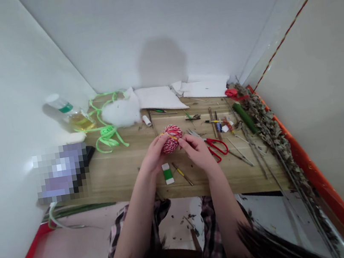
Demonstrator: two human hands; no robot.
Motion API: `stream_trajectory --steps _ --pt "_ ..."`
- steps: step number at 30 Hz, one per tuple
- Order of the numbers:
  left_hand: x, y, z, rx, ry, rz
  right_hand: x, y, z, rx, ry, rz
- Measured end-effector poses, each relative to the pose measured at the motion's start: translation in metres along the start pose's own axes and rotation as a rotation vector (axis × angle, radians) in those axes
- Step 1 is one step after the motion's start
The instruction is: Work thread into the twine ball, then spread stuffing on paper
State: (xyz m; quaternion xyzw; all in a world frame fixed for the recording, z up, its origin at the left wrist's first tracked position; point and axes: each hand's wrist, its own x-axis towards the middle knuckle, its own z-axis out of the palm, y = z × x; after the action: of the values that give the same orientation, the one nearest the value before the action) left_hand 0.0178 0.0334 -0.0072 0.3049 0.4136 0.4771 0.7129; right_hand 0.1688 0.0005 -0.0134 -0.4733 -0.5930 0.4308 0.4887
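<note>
A ball of red-and-white twine (170, 137) is held over the wooden table (123, 175) between both hands. My left hand (153, 155) cups its left side with the fingers curled round it. My right hand (198, 151) pinches at its right side, fingers closed on the ball or its strand. Just below the hands lie a small green-and-white block (167, 173) and a thin yellow-handled tool (182, 173).
Red-handled scissors (217, 147) lie right of my right hand. Further right are sticks, a green roll (245, 118) and dried leafy branches (272, 131). At the back left lie green cord (106, 134), white stuffing (121, 112) and a bottle (71, 114). White sheets (161, 97) rest at the back.
</note>
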Motion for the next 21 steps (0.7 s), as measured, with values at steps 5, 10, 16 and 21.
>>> stream_trajectory --steps 5,10,16,21 --pt "0.0038 -0.0021 -0.0049 0.135 0.052 0.068 -0.0011 0.0008 -0.0009 0.08 -0.007 0.032" --pt "0.0021 -0.0016 -0.0052 0.197 0.098 0.123 -0.0015 0.0039 -0.0048 0.243 0.021 0.056" --pt "0.0034 -0.0026 -0.0074 0.139 0.038 0.093 -0.0016 0.003 -0.0071 0.15 0.058 0.062" --pt "0.0014 -0.0004 -0.0026 -0.013 -0.033 0.028 -0.0005 0.0031 -0.0038 0.045 0.084 0.013"
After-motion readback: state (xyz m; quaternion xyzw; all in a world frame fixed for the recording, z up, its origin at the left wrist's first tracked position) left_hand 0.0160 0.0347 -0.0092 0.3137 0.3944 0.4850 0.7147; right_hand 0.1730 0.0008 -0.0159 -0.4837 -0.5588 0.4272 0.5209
